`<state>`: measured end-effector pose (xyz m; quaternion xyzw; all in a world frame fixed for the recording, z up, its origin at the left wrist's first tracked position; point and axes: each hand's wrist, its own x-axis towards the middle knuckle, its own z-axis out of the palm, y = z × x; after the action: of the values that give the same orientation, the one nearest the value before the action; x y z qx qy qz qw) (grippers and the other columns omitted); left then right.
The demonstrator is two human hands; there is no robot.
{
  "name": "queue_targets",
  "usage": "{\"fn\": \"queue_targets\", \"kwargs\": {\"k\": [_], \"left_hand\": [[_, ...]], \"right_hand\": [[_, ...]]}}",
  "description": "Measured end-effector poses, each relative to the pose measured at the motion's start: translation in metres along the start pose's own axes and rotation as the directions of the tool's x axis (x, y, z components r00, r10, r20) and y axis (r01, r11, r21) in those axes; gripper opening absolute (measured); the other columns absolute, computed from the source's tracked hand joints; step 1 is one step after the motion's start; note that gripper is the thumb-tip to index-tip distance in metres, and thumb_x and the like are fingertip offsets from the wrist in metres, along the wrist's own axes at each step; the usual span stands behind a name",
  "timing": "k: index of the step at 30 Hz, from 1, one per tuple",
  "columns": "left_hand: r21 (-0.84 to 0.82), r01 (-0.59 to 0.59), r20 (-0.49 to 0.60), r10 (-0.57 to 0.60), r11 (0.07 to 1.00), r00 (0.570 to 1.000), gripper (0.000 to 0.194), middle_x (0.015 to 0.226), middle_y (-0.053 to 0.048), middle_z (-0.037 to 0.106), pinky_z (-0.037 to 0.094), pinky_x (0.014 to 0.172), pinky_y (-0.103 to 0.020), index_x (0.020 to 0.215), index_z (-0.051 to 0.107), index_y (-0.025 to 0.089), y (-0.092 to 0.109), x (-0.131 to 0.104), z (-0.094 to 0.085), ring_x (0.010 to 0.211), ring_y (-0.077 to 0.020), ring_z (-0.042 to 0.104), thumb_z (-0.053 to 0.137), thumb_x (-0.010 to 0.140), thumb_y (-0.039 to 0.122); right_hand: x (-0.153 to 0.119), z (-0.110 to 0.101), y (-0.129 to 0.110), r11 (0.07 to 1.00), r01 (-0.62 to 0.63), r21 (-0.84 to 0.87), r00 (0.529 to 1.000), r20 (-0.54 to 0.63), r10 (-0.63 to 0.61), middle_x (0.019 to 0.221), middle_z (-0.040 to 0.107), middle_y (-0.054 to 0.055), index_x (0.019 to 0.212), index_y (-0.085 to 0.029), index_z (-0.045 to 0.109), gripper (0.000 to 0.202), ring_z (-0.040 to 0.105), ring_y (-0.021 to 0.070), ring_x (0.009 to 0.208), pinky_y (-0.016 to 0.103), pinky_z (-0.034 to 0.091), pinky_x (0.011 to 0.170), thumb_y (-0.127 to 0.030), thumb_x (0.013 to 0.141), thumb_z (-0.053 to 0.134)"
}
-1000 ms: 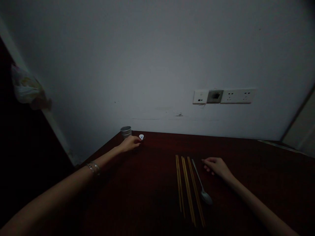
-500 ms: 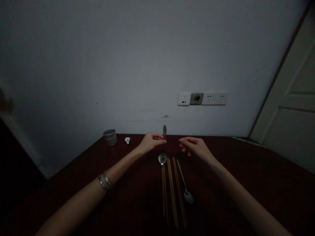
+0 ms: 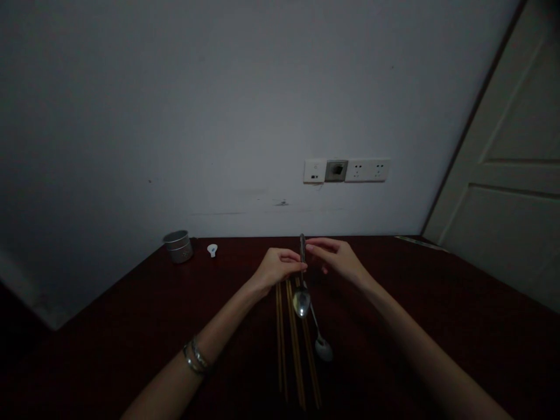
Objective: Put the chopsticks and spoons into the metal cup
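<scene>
Left grip [image 3: 273,272] pinches a spoon [image 3: 301,303] — dark-red table [image 3: 219,332] below, grey wall [image 3: 236,116] behind.

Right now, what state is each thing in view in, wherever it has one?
Held spoon: pinched in the left hand, handle up, bowl down.
Right hand: at that spoon's handle; contact unclear.
Grey spoon: lying on the table.
Chopsticks: lying roughly parallel.
Metal cup: upright; contents hidden.
White spoon: lying beside the cup, apart from it.
Double socket: nothing plugged in.
Door: cannot tell if shut.
</scene>
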<state>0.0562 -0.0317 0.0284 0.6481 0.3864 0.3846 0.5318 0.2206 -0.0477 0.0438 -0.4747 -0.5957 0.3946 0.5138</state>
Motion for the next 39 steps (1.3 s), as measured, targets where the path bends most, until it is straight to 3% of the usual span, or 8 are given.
{"fn": "queue_targets", "kwargs": {"k": [7, 13, 19, 22, 28, 33, 39], "left_hand": [[0.012, -0.028, 0.046, 0.027, 1.000, 0.999, 0.017, 0.062, -0.002, 0.062, 0.029, 0.041, -0.017, 0.071, 0.063, 0.013, -0.005, -0.002, 0.011, 0.044, -0.0048, 0.045, 0.069, 0.061, 0.026], [0.024, -0.077, 0.054, 0.076, 0.997, 0.996, 0.030, 0.073, -0.006, 0.065, 0.025, 0.035, -0.016, 0.086, 0.063, 0.013, -0.009, 0.001, 0.006, 0.042, -0.0036, 0.041, 0.062, 0.068, 0.038], [0.047, -0.078, -0.132, 0.084, 0.996, 0.988, 0.037, 0.075, -0.008, 0.064, 0.026, 0.033, -0.016, 0.084, 0.062, 0.011, -0.032, 0.023, -0.036, 0.043, -0.0043, 0.040, 0.058, 0.070, 0.044], [0.047, -0.064, -0.220, 0.073, 0.997, 0.973, 0.041, 0.076, -0.008, 0.063, 0.025, 0.033, -0.016, 0.085, 0.060, 0.010, -0.049, 0.033, -0.063, 0.043, -0.0043, 0.040, 0.057, 0.069, 0.047], [0.015, 0.084, -0.325, -0.075, 0.996, 0.943, 0.045, 0.073, -0.008, 0.062, 0.025, 0.034, -0.016, 0.085, 0.060, 0.009, -0.085, 0.039, -0.107, 0.043, -0.0043, 0.041, 0.059, 0.066, 0.049], [-0.019, 0.200, -0.368, -0.193, 0.980, 0.910, 0.046, 0.073, -0.007, 0.062, 0.025, 0.035, -0.015, 0.087, 0.060, 0.009, -0.112, 0.038, -0.128, 0.043, -0.0041, 0.041, 0.061, 0.064, 0.049], [0.033, 0.206, -0.370, -0.180, 0.978, 0.912, 0.046, 0.071, -0.006, 0.064, 0.026, 0.035, -0.017, 0.086, 0.060, 0.010, -0.124, 0.037, -0.136, 0.042, -0.0049, 0.041, 0.058, 0.064, 0.051]], "right_hand": [[0.004, -0.005, 0.005, 0.998, -0.029, -0.052, 0.999, 0.038, 0.031, 0.050, 0.054, -0.002, 0.073, -0.014, 0.065, 0.031, 0.040, 0.0045, 0.037, 0.017, 0.031, 0.033, -0.043, 0.061, 0.064], [0.012, -0.029, 0.017, 0.989, -0.113, -0.098, 0.993, 0.030, 0.116, 0.055, 0.059, 0.002, 0.072, -0.013, 0.067, 0.026, 0.044, 0.0056, 0.041, 0.016, 0.029, 0.033, -0.038, 0.061, 0.066], [0.020, -0.053, 0.057, 0.928, -0.332, -0.170, 0.924, 0.138, 0.356, 0.059, 0.063, 0.003, 0.067, -0.013, 0.068, 0.019, 0.048, 0.0052, 0.046, 0.013, 0.025, 0.034, -0.030, 0.059, 0.069], [0.021, -0.053, 0.075, 0.896, -0.395, -0.203, 0.887, 0.168, 0.430, 0.056, 0.062, 0.002, 0.066, -0.014, 0.069, 0.017, 0.047, 0.0040, 0.043, 0.012, 0.024, 0.032, -0.029, 0.059, 0.069], [0.021, -0.049, 0.097, 0.867, -0.452, -0.208, 0.839, 0.231, 0.493, 0.056, 0.063, 0.001, 0.063, -0.014, 0.068, 0.015, 0.047, 0.0027, 0.042, 0.010, 0.026, 0.032, -0.029, 0.060, 0.070], [0.021, -0.047, 0.104, 0.849, -0.461, -0.257, 0.815, 0.256, 0.520, 0.049, 0.059, -0.001, 0.061, -0.013, 0.068, 0.018, 0.041, 0.0012, 0.036, 0.010, 0.025, 0.030, -0.031, 0.059, 0.071], [0.022, -0.045, 0.106, 0.822, -0.451, -0.349, 0.817, 0.210, 0.538, 0.044, 0.058, -0.002, 0.058, -0.013, 0.067, 0.015, 0.042, 0.0019, 0.034, 0.011, 0.026, 0.030, -0.028, 0.060, 0.069]]}}
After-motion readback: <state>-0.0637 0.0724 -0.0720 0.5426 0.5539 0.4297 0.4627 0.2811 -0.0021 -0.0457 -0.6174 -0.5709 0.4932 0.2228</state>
